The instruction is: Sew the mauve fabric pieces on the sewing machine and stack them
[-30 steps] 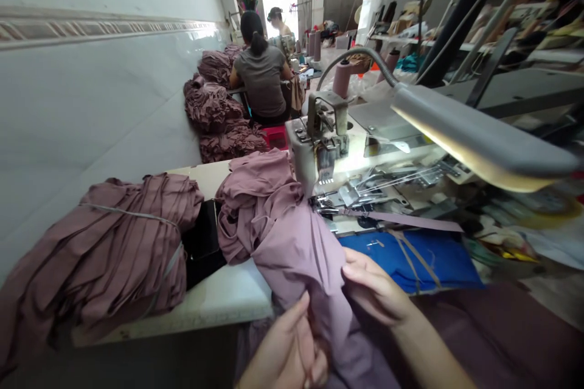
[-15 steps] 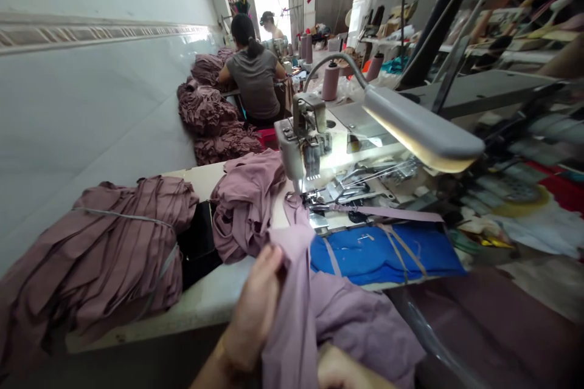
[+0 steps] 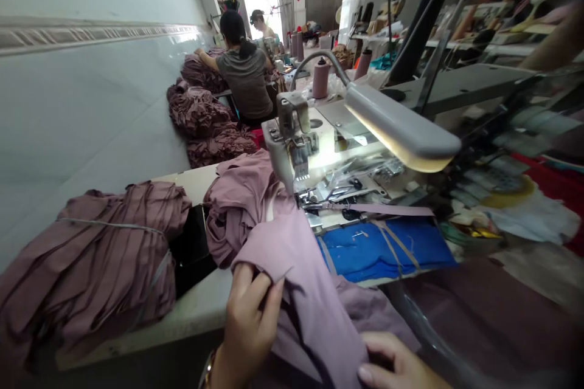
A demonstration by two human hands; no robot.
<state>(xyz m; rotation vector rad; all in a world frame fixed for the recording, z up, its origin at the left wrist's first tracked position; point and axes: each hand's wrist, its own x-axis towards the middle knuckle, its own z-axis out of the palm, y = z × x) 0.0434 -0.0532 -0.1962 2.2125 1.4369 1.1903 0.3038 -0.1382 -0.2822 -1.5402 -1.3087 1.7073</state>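
Observation:
A mauve piece of fabric (image 3: 301,267) stretches from the needle area of the sewing machine (image 3: 285,140) down toward me. My left hand (image 3: 253,310) pinches its left edge, fingers partly tucked beneath the cloth. Lower right, my right hand (image 3: 392,358) grips the fabric's other side between thumb and fingers. A narrow mauve strip (image 3: 387,209) runs into the machine from the right. Behind the held piece, more mauve cloth (image 3: 237,200) lies bunched on the table, left of the needles.
A tied bundle of mauve pieces (image 3: 123,249) lies at left beside a black object (image 3: 196,243). A blue padded cover (image 3: 387,249) sits in front of the machine. The lamp (image 3: 401,127) hangs over it. Another person (image 3: 244,73) sits ahead, near fabric heaps (image 3: 201,109).
The fabric has been spread wider toward me. My left hand has closed on its edge, and my right hand has come into fuller view at right. The person ahead has reached left.

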